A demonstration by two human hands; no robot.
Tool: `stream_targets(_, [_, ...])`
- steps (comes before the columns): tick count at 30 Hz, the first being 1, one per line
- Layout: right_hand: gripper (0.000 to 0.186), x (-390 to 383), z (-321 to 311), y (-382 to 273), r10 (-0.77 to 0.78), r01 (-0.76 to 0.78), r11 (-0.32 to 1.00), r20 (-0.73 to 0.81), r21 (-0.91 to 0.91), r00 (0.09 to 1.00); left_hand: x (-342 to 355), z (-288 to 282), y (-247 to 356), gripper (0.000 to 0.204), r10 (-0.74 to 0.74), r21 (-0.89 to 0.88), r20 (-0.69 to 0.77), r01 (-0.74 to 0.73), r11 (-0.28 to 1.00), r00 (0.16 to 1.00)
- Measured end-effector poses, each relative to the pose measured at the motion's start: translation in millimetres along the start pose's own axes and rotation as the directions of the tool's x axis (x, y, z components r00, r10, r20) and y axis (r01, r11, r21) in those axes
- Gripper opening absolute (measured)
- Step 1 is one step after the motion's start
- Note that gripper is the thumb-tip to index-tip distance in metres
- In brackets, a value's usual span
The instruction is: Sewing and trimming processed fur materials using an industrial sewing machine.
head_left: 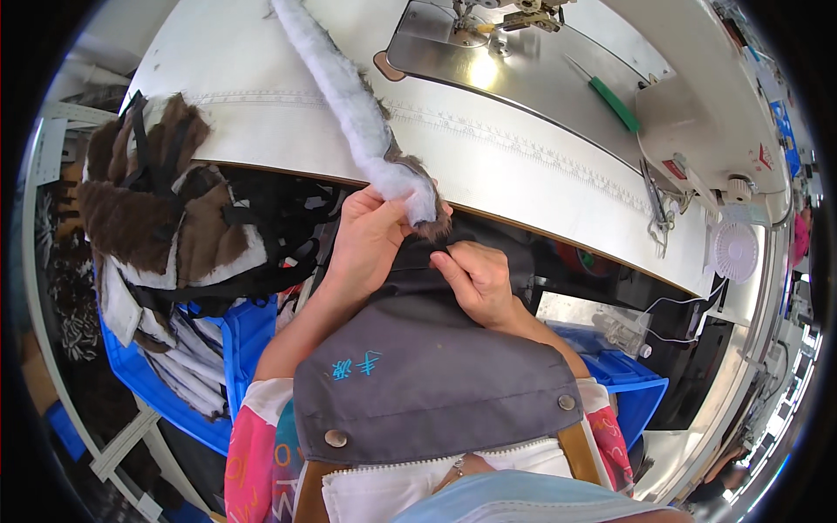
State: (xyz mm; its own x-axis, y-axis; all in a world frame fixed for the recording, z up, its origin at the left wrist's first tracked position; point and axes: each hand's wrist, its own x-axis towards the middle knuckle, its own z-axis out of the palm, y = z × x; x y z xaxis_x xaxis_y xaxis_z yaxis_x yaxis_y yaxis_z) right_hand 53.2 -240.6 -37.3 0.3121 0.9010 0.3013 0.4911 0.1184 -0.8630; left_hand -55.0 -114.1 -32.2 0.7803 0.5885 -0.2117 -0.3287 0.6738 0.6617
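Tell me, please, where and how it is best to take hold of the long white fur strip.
Probably at the near end of the white fur strip, where it overhangs the table edge: pinch it from below. The left hand already holds there.

On my white sewing table (288, 122), the grey metal bed of the sewing machine (523, 74) fills the far right corner, a green-handled tool (610, 100) lying on it. Left of my lap, brown and white fur pieces (166, 218) heap over a blue plastic crate (166, 388); a small round white fan (734, 251) sits at the table's right edge.
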Motion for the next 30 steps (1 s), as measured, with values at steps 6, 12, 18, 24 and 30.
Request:
stream_targets(6, [0.023, -5.5, 4.0, 6.4, -0.011, 0.011, 1.0, -0.043, 0.01, 0.999, -7.6, -5.0, -10.6, 0.024, -0.029, 0.045, -0.049, 0.031, 0.999, 0.998])
stream_targets(12, [0.023, -11.7, 2.5, 7.6, -0.044, 0.045, 0.999, 0.061, -0.015, 0.997, -11.2, -11.1, -15.3, 0.022, -0.034, -0.078, 0.018, 0.036, 0.996, 0.999])
stream_targets(18, [0.022, -19.0, -0.1, 9.0, -0.055, 0.051, 0.998, 0.133, 0.033, 0.99, -15.9, -15.8, -17.8, 0.021, -0.015, -0.103, -0.006, 0.014, 0.995, 1.0])
stream_targets(24, [0.019, -19.2, 3.7, 10.4, -0.095, 0.095, 0.995, 0.108, -0.002, 0.99, -19.8, -12.7, -14.6, 0.03, -0.048, -0.099, 0.081, 0.055, 0.994, 0.996])
stream_targets(30, [0.011, -15.5, 3.7, 8.1, -0.133, 0.163, 0.975, 0.194, -0.149, 0.972, -30.3, -10.9, -11.2, 0.043, -0.1, -0.131, -0.093, 0.087, 0.988, 0.991])
